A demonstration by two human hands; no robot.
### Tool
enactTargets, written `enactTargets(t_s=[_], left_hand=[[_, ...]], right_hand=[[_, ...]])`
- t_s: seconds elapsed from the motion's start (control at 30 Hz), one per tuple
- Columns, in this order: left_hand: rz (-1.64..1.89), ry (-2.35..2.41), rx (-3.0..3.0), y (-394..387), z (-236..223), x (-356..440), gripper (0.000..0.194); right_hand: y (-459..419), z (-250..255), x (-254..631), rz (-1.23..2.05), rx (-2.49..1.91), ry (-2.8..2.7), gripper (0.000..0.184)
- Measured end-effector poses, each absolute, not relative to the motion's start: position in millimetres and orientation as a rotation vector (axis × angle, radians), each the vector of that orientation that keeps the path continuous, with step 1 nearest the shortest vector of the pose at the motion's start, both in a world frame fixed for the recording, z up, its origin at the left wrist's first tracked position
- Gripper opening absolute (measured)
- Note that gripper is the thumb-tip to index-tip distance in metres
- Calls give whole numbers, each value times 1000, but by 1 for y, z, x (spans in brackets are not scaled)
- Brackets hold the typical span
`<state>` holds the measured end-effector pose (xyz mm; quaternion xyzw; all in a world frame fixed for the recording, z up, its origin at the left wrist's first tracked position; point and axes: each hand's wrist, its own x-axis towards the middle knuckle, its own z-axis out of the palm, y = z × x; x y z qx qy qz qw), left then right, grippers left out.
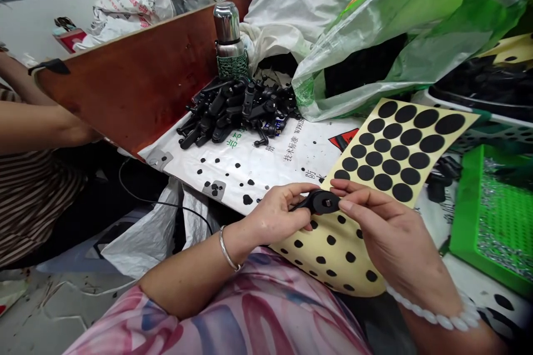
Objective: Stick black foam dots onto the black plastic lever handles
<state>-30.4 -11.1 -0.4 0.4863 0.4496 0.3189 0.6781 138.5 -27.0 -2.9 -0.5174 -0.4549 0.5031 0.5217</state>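
Here the left hand (275, 213) and right hand (387, 227) grip a black round part (321, 202) with closed fingers, a dotted sticker sheet (337, 255) just below them!

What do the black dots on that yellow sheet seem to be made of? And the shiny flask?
The black dots look like thin rubber or foam pads: matte, with no shine, and neatly cut into circles. The yellow backing sheet looks like coated release paper, smooth with a slight sheen. The flask looks like polished stainless steel, judging by its mirror-bright reflections, though its exact metal cannot be told.
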Motion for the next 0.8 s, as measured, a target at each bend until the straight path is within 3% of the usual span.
enactTargets(t_s=[0.33,0.8], left_hand=[[716,966,1083,-12,2,-31,64],[707,1098,1094,-16,11,-26,46]], right_hand=[[-27,-4,141,1167,-1278,-1140,15],[-26,-12,138,1155,-1297,-1134,18]])
